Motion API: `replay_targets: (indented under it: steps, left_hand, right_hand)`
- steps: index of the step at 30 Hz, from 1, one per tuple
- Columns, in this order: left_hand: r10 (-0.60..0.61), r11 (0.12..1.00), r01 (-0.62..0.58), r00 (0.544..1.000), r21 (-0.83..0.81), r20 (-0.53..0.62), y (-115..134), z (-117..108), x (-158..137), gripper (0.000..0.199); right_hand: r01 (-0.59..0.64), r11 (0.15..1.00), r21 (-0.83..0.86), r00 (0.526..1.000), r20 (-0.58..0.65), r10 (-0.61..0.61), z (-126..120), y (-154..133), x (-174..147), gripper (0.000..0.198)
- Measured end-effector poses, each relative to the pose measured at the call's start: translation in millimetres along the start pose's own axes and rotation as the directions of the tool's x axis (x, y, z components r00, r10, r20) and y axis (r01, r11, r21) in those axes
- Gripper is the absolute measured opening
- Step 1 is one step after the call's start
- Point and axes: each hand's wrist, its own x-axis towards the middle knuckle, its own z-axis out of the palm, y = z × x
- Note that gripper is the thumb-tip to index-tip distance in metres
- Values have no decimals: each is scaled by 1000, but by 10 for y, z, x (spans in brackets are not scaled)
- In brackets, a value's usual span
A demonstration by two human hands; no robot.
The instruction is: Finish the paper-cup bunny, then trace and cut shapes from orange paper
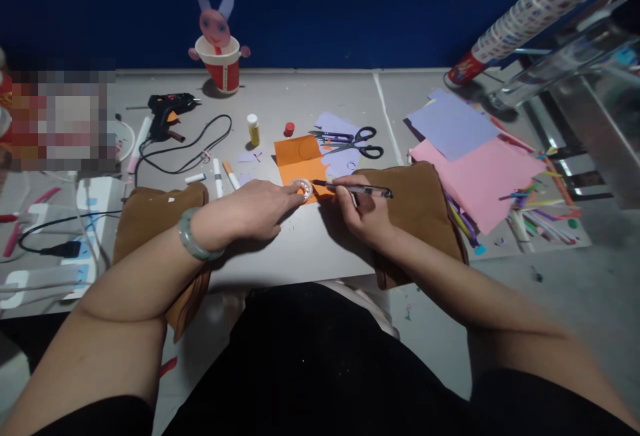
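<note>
My left hand (pixel 257 208), fingers stretched forward and close together, holds a small round white ring (pixel 303 189), like a tape roll, down at the near edge of a sheet of orange paper (pixel 299 155). In my right hand (pixel 361 213) is a black and clear pen (pixel 367 190), gripped between thumb and fingers. Its tip is just right of the ring, over the paper. A drawn curved line shows on the orange sheet's upper part. Black-handled scissors (pixel 367 143) lie beyond the sheet, over a piece of purple paper (pixel 345 161).
A glue gun (pixel 167 115) with its cord, a small yellow bottle (pixel 254 131) and markers (pixel 219 178) lie to the left. Behind stands a red cup (pixel 223 76) with a paper bunny. Brown cushions (pixel 415 213) sit under both arms. Pink paper (pixel 483 179) and a power strip (pixel 95 223) flank the work.
</note>
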Motion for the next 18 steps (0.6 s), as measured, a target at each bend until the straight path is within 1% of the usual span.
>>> replay_targets:
  steps: [3,5,7,9,12,15,18]
  left_hand:
    - [-1,1000,1,1000,-4,6,-3,3,3,64]
    - [-3,1000,3,1000,-8,6,-7,7,7,65]
    - [-5,1000,5,1000,-5,10,-9,9,11,66]
    - [-8,1000,8,1000,4,17,-9,10,13,66]
    - [-13,1000,13,1000,11,15,-7,12,11,67]
    - [-5,1000,5,1000,4,4,-7,14,7,68]
    - [3,1000,-3,1000,4,8,-14,19,5,67]
  right_hand:
    - [-152,987,59,988,12,152,25,27,65,24]
    - [-228,966,119,974,33,225,51,47,111,31]
    - [-288,940,182,958,52,284,73,62,147,37]
    - [-316,925,210,949,66,310,76,64,162,40]
    - [-299,941,157,954,61,293,32,29,137,38]
    - [-230,970,76,973,35,228,-40,-41,57,29]
    - [-158,986,50,987,36,157,-84,-123,-51,20]
